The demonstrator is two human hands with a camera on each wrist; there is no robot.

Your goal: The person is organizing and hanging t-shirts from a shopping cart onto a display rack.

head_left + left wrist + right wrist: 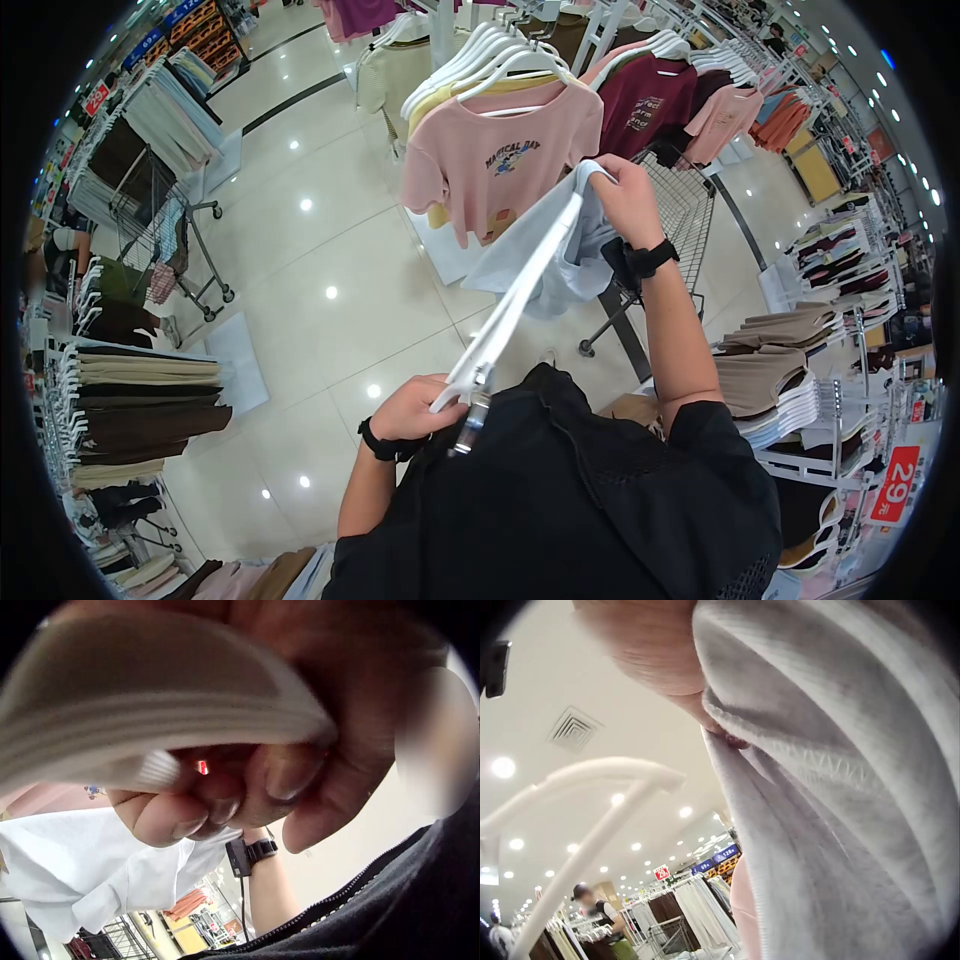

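Note:
In the head view my left hand (408, 408) grips one end of a white plastic hanger (518, 292) close to my chest, its metal hook by the fingers. The hanger slants up and away, its far end overlapping a pale grey-blue shirt (530, 240). Out in front, my right hand (628, 203) pinches the shirt by its edge, and the cloth hangs down in folds. The left wrist view has curled fingers (187, 814) under the hanger's broad shoulder. Up close in the right wrist view, a stitched seam runs along the bunched shirt (817, 761).
Straight ahead, a rack holds a pink printed T-shirt (500, 150) and a maroon top (645, 105). A wire cart (685, 215) stands beyond my right arm, another cart (150, 215) at left. Folded trousers (150, 400) hang at the left; a person (600, 919) stands near racks.

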